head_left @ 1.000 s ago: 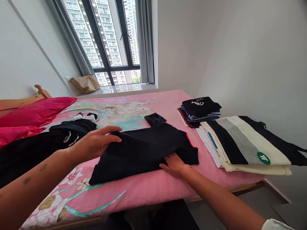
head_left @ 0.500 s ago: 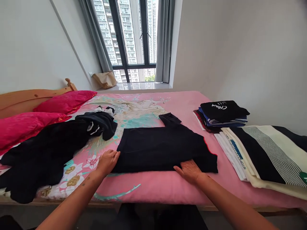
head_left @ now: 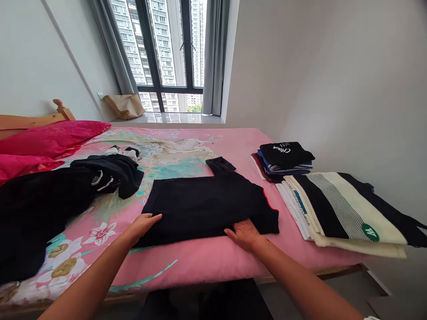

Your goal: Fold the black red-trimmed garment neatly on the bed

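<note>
A black garment (head_left: 207, 206) with a thin red trim lies folded flat near the front edge of the pink flowered bed (head_left: 207, 260). One sleeve sticks out at its far side. My left hand (head_left: 142, 226) holds the garment's near left corner, thumb on top and fingers at the edge. My right hand (head_left: 245, 233) is at the near right edge, its fingertips tucked under the cloth.
A heap of loose dark clothes (head_left: 50, 200) covers the bed's left side below the red pillows (head_left: 50, 138). Folded shirts (head_left: 285, 158) and a folded striped cream-and-black garment (head_left: 340, 204) lie at the right edge. A paper bag (head_left: 125, 106) sits on the window sill.
My left hand came off the top of the garment and down to its near left corner. My right hand stays at the near right edge. The view has shifted slightly.
</note>
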`<state>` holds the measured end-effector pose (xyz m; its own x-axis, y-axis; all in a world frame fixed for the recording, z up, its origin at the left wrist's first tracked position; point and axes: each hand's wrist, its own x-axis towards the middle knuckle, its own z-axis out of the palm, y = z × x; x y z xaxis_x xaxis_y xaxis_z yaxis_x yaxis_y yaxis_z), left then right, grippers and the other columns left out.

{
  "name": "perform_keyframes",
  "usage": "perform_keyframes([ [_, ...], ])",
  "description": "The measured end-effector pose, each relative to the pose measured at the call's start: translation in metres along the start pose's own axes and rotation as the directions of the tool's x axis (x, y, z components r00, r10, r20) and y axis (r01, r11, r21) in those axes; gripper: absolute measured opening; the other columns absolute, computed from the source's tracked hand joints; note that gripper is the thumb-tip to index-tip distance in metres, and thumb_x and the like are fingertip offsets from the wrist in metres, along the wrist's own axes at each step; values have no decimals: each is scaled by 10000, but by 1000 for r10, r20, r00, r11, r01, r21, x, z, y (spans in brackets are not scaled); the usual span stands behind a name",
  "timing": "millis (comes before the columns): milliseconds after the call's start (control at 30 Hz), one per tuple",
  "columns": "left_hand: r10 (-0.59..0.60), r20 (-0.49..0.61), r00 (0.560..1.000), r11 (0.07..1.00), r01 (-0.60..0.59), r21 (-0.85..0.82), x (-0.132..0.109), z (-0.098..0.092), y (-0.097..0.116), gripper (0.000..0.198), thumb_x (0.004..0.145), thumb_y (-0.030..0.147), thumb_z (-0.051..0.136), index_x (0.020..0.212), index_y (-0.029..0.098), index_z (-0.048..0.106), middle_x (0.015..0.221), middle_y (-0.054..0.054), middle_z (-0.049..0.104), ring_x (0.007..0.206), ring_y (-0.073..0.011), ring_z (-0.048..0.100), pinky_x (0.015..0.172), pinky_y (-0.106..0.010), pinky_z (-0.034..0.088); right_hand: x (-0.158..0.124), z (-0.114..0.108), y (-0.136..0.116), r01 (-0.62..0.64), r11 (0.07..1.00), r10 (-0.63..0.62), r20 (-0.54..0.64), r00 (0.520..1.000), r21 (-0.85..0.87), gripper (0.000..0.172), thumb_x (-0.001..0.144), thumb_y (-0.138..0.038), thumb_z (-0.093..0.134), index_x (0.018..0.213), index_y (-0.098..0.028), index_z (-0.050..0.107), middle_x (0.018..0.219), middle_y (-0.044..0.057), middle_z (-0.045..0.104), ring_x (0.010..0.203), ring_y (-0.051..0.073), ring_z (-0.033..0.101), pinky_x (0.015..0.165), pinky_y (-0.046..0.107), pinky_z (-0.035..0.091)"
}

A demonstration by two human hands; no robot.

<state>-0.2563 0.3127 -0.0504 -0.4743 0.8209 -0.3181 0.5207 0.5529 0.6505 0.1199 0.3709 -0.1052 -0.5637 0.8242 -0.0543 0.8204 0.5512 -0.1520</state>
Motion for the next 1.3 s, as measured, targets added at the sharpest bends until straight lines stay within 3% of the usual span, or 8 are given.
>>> perform_keyframes([
  [167, 56, -63, 996, 984, -65, -163, 3, -8, -3, 429, 679, 557, 526, 881, 188, 612, 753, -11, 656, 652, -164, 614, 513, -225, 449, -2, -4, -3, -36, 999, 35, 34, 999, 13, 590, 913, -553, 282, 1115, -130, 641, 1152, 162, 631, 1092, 293, 548, 970, 410, 325],
  [333, 12, -96, 995, 989, -26, -147, 0, -6, -17, 319, 626, 497, 590, 690, 185, 599, 526, 35, 531, 483, -133, 507, 412, -211, 338, -19, 2, -2, -4, 1000, 3, 60, 998, 14, 556, 912, -506, 324, 1193, -104, 584, 1216, 190, 585, 1126, 327, 517, 984, 467, 309],
  [667, -22, -66, 998, 993, 14, -120, 3, -5, -28, 320, 625, 504, 595, 660, 188, 561, 503, 36, 491, 458, -134, 492, 387, -207, 284, -46, 10, 30, 48, 993, -52, -34, 998, -108, 520, 920, -442, 344, 1288, -113, 507, 1281, 161, 548, 1183, 311, 471, 1051, 521, 226],
  [833, -58, -99, 993, 995, 49, -93, 6, -8, -31, 481, 690, 630, 492, 761, 172, 618, 649, -19, 608, 491, -170, 570, 421, -245, 369, -49, 22, 24, -3, 992, -10, -104, 994, -124, 509, 921, -429, 328, 1235, -99, 557, 1237, 176, 576, 1158, 323, 488, 1051, 554, 204],
  [1000, 22, -203, 979, 1000, -18, 24, 8, -5, -36, 314, 676, 509, 571, 684, 197, 611, 591, -5, 603, 633, -200, 616, 536, -255, 433, -49, 30, 23, -13, 996, -2, -160, 987, -93, 503, 919, -447, 318, 1224, -133, 565, 1237, 156, 580, 1168, 309, 479, 1053, 541, 204],
  [1100, 65, -267, 962, 992, -32, 125, 6, -4, -39, 281, 663, 452, 595, 748, 187, 634, 704, -46, 663, 751, -251, 639, 650, -309, 467, -50, 30, 24, -17, 996, 1, -182, 983, -90, 494, 919, -445, 321, 1208, -134, 573, 1208, 152, 596, 1143, 305, 491, 1052, 532, 206],
  [1200, 152, -341, 928, 970, -73, 233, -1, -3, -34, 429, 715, 443, 552, 995, 126, 619, 955, -145, 674, 967, -322, 605, 832, -412, 446, -50, 29, 24, -18, 996, 1, -187, 982, -89, 493, 921, -435, 321, 1199, -117, 574, 1200, 156, 597, 1134, 303, 490, 1052, 525, 202],
  [1300, 338, -337, 879, 916, -225, 332, -13, 3, -27, 505, 806, 440, 458, 1205, 140, 535, 1250, -147, 568, 1216, -281, 464, 1026, -400, 324, -50, 28, 23, -20, 997, 5, -184, 983, -76, 488, 923, -434, 319, 1187, -116, 580, 1184, 153, 601, 1124, 297, 493, 1051, 515, 202],
])
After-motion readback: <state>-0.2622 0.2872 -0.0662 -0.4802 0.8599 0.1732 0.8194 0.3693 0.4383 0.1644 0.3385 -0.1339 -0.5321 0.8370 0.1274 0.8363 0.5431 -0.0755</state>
